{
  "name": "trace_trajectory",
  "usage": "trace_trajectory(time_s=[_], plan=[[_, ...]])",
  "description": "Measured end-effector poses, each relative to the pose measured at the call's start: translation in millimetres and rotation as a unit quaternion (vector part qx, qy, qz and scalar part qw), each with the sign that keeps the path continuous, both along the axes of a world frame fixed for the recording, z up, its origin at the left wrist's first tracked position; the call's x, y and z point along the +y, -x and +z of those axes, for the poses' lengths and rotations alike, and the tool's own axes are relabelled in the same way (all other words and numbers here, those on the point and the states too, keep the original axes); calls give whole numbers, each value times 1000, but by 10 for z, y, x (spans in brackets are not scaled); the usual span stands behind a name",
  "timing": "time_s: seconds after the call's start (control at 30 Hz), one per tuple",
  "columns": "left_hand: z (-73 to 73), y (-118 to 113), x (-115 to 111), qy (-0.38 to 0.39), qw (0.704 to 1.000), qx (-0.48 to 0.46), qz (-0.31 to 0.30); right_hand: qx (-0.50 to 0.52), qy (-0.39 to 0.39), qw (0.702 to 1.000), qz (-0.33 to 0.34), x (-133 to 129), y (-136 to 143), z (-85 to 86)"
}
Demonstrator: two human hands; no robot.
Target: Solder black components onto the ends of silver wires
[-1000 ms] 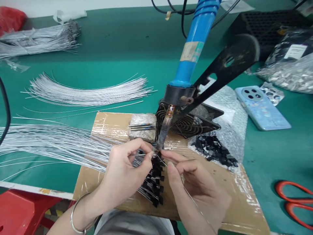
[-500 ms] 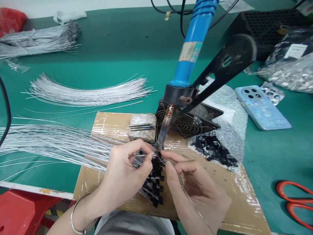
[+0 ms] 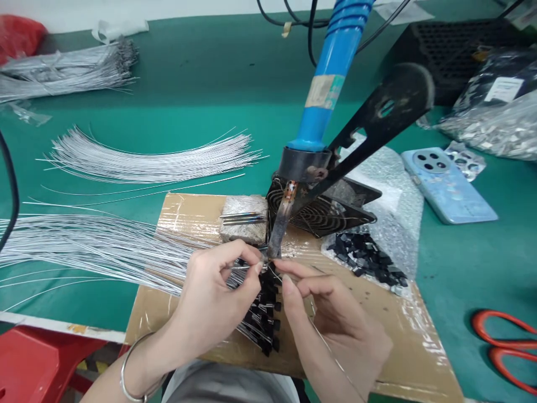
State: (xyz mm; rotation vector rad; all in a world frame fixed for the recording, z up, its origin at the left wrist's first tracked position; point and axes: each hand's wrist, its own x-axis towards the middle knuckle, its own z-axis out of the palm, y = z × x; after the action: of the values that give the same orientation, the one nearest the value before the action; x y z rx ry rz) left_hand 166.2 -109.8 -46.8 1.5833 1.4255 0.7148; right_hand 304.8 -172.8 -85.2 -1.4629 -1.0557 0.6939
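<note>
Thin wire (image 3: 334, 358): in the right hand (image 3: 339, 316), threaded past thumb and fingers, its far end close by the iron's tip (image 3: 276, 240). Right hand half curled, thumb nearly meeting the fingers, wire between. Left hand (image 3: 220, 294) pinched tight, thumb to forefinger, on what looks like a silver strand (image 3: 243, 266). Hands just apart, fingertips near the tip from either side.

Room: tight at the meeting point. Blue soldering iron (image 3: 321, 101) slants down from above; black fan (image 3: 321, 210) behind; black wire ends (image 3: 265, 313) below, in the gap between the hands. Right hand has bare cardboard (image 3: 403, 341) beside it, then green table (image 3: 453, 274) beyond the board's right edge, as far as red scissors (image 3: 499, 342). Board's near edge lies against the person's clothing.

Hidden: exact contact at the tip, too small to make out; part of the wire bundle (image 3: 104, 240) behind the left hand. Cut off: bundle at left, iron at top, scissors at right.
</note>
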Motion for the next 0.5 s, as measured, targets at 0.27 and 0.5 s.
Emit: trace_trajectory(time_s=[0.27,0.5], plan=[[8,-9,-3,-10,1000,-5,1,-1,-22,1000,1,12,11,-12],[-2,-5,-1,-12,1000,-9,-3,3,-18,1000,5,-4,5,-25]])
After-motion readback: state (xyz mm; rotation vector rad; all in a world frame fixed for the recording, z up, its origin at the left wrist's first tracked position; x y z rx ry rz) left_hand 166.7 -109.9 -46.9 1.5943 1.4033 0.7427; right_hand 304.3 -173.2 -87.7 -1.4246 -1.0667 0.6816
